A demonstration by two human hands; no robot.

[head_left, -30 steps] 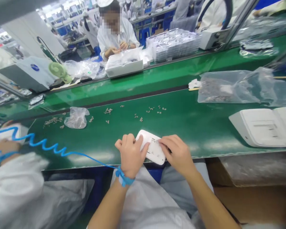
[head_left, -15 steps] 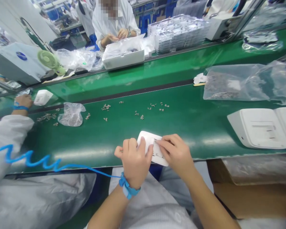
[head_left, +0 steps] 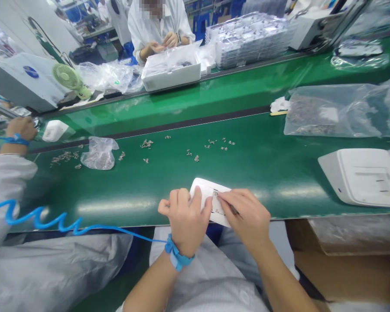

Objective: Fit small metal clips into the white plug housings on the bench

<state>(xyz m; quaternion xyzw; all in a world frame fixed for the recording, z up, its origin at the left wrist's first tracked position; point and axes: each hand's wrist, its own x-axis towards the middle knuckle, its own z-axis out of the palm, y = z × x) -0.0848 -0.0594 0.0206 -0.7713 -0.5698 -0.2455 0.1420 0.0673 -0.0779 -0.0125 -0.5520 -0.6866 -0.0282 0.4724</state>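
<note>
My left hand (head_left: 188,216), with a blue strap at its wrist, holds a white plastic piece (head_left: 202,187) over the table's front edge, thumb and fingers on its face. My right hand (head_left: 245,212) has its thumb and fingertips pinched together at a slot in that piece, on a small metal part (head_left: 216,193) that the fingertips partly cover. Small metal clips (head_left: 146,144) lie scattered on the green table (head_left: 169,177) beyond my hands.
A clear bag (head_left: 99,154) lies left of centre, a larger bag of parts (head_left: 315,112) at right. White housings (head_left: 364,173) stand at the right edge. A co-worker's hand (head_left: 21,129) is at far left; another person sits opposite behind a white box (head_left: 172,76).
The view has shifted slightly. My right hand's fingers have changed their pose a little at the slot. The co-worker's hand at far left has moved left and up.
</note>
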